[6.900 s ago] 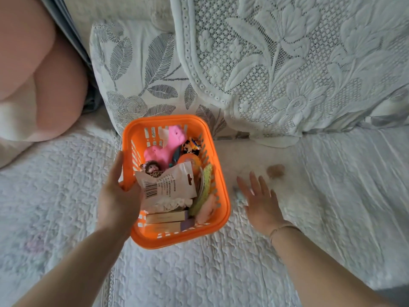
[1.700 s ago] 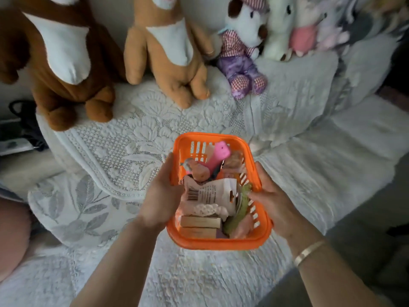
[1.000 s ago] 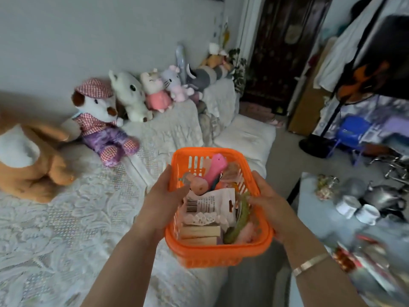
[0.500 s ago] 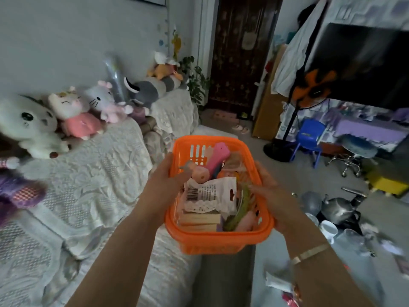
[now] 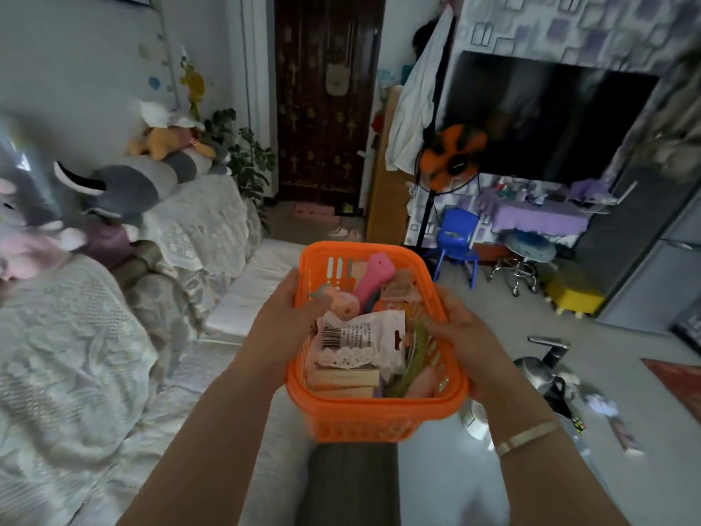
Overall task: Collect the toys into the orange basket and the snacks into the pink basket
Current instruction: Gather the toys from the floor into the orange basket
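Orange basket carried in mid-air, gripped by both hands, left hand curled over the left rim, right hand clamped on the right wall. Heaped with toys and a barcoded packet. Likely to spill if tipped; pink basket nowhere visible, sorting possibly mixed.

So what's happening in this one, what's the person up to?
A person holds an orange basket in the air with both hands, the left hand gripping its left rim and the right hand its right rim. The basket is already full: a pink toy, a white packet with a barcode and other small items lie inside. A sofa with plush toys is to the left. No pink basket is in view.
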Available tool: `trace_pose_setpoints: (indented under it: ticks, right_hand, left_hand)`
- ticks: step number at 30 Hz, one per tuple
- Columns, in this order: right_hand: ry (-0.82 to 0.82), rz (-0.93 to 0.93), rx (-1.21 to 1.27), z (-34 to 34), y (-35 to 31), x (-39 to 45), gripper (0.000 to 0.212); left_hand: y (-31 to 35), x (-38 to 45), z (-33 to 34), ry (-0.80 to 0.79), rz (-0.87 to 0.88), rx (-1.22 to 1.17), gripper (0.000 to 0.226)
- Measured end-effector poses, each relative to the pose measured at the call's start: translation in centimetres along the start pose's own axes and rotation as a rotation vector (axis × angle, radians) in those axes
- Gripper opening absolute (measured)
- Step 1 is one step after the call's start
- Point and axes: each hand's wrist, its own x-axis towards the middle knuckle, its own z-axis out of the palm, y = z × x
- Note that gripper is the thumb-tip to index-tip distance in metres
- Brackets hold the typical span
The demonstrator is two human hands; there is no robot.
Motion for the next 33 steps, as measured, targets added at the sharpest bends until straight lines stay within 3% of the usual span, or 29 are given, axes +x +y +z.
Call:
trace_pose_setpoints:
  ticks: [17,28,33]
  right_hand:
    - [0.137,0.024,0.076,-6.5,1.1,23.2,0.04]
    - [0.194,0.013,0.111,-16.3,0.4,40.6,0.044]
    - [0.247,0.01,0.135,-19.8,0.0,44.9,0.044]
  left_hand:
    - [0.1,26.8,5.0,-0.117,-0.009,0.006,0.035]
    - [1.5,44.9,14.3,-0.126,0.038,0.079,0.03]
    - [2.0,50.3,17.5,-0.154,0.035,0.076,0.029]
